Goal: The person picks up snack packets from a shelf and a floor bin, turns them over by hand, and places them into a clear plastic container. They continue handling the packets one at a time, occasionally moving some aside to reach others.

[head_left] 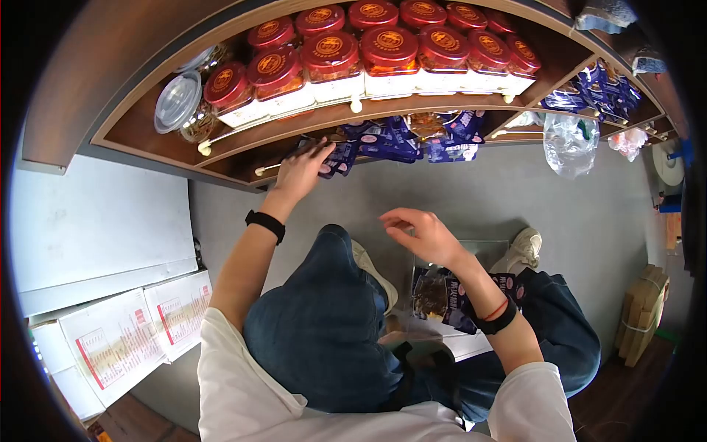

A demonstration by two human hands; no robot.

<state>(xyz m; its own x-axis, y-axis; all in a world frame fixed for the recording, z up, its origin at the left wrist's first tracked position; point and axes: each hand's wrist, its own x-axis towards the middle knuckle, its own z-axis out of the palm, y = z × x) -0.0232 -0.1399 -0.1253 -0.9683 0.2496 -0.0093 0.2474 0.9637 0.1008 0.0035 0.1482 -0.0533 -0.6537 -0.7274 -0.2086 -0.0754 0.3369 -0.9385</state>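
Note:
My left hand (296,174) reaches into the low shelf, with its fingers closed over a dark purple snack packet (339,158) at the left end of a row. More purple snack packets (387,141) lie along that shelf to its right. My right hand (427,236) hangs above the floor between my knees, its fingers loosely bent, the thumb apart and nothing between them. Below it, by my right forearm, a clear plastic bin (482,247) holds several purple packets (436,296) with see-through windows.
Jars with red lids (389,48) line the upper shelf behind a rail. A clear-lidded tub (179,102) stands at its left. White printed cartons (110,342) are at left, a strapped wooden stack (642,313) at right. A plastic bag (571,144) hangs from the shelf.

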